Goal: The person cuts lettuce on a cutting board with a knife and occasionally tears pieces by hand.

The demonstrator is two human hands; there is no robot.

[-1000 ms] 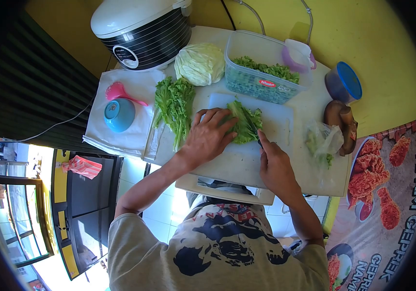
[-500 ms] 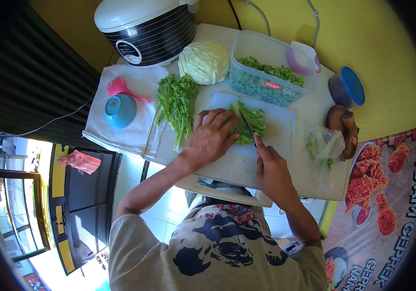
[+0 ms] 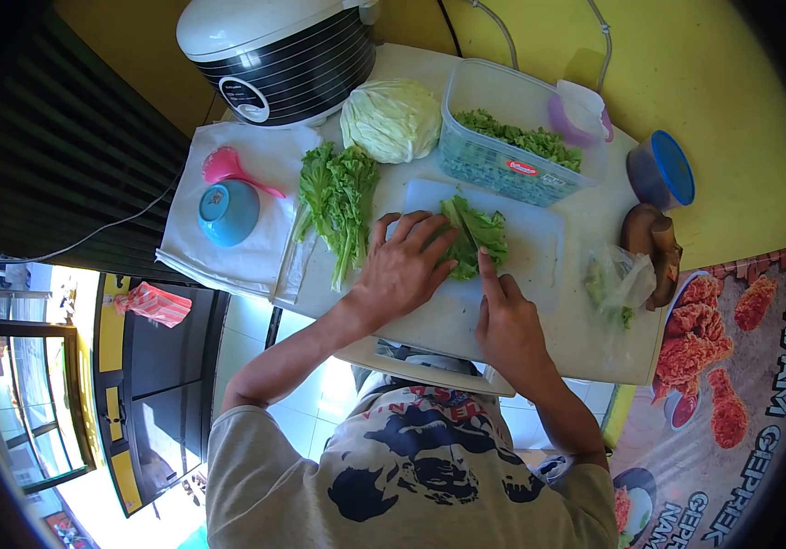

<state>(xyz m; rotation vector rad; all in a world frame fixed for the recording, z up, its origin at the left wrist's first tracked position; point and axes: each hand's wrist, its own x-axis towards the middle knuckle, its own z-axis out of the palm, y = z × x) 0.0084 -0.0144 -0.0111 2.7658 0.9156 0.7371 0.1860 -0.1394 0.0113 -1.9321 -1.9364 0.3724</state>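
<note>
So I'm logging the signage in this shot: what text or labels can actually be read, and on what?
"AYAM GEPREK": on the fried-chicken banner at the right; further letters below are cut off.
Red label on the clear plastic container: too small to read.
Round panel on the rice cooker: markings blurred.
Red lettering on the T-shirt: partly hidden, unreadable.

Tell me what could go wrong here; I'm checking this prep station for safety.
The left hand presses the lettuce with its fingertips right beside the knife in the right hand, so a slip could nick them. The cutting board lies on a smooth counter and might slide. The plastic bag sits near the counter's edge and could fall.
</note>
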